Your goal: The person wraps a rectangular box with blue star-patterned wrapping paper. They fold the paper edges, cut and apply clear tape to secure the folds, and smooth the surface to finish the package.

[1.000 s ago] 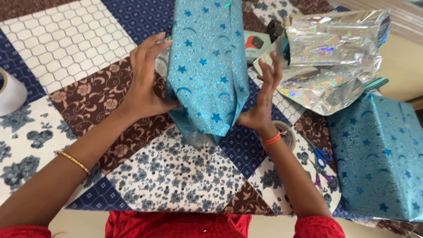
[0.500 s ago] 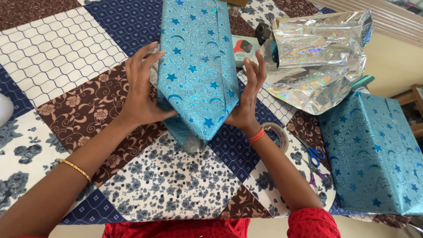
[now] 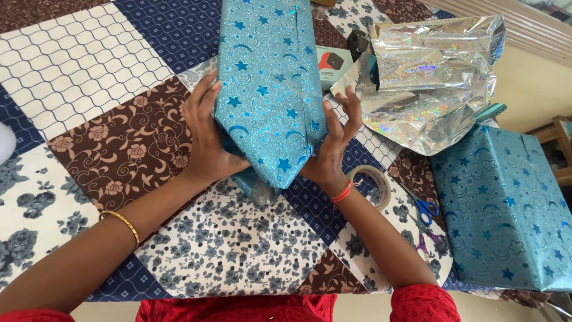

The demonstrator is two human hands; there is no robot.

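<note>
Now both hands, L hand (image 3: 205,140) & R hand (image 3: 329,149), half-curled, press sides of blue starred parcel (image 3: 268,83); wrapped blue box (image 3: 506,209) right.

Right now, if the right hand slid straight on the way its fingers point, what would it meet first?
The right hand points up and away along the blue starry parcel. Going straight on, it would probably first meet the crumpled silver foil sheet; depth is unclear.
</note>
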